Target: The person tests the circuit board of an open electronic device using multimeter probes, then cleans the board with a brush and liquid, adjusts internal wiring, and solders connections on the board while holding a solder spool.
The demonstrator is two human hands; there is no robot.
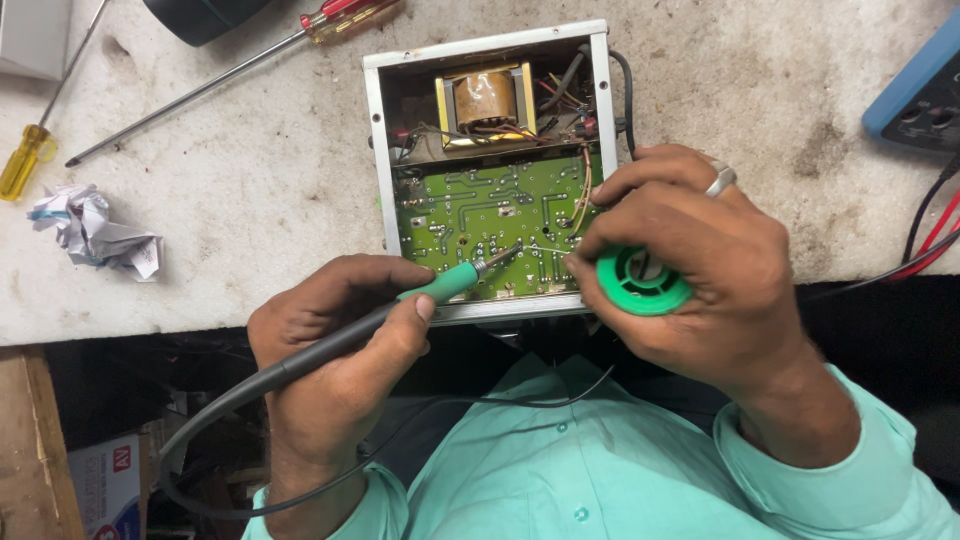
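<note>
The circuit board (495,225) lies green side up in the lower half of an open metal case (375,150) at the centre top of the frame, on a stained white bench (250,180). A copper-wound transformer (484,100) fills the case's upper half, with coloured wires beside it.

The right hand (700,270), right of centre, has its fingers closed around a green solder spool (640,285), and a thin strand of solder runs from it leftward over the board. A ring sits on one finger.

The left hand (335,345), lower left of centre, grips a soldering iron (440,285) like a pen, fingers wrapped on its green and grey handle. The tip rests on the board near its lower edge, where the strand ends. Its dark cord loops down across the teal shirt (600,460).

In the upper left lie a red-handled screwdriver (240,75) and a yellow-handled one (30,150), with crumpled paper (95,230) below them. A blue meter (920,90) sits at the upper right edge, with red and black leads trailing down.
</note>
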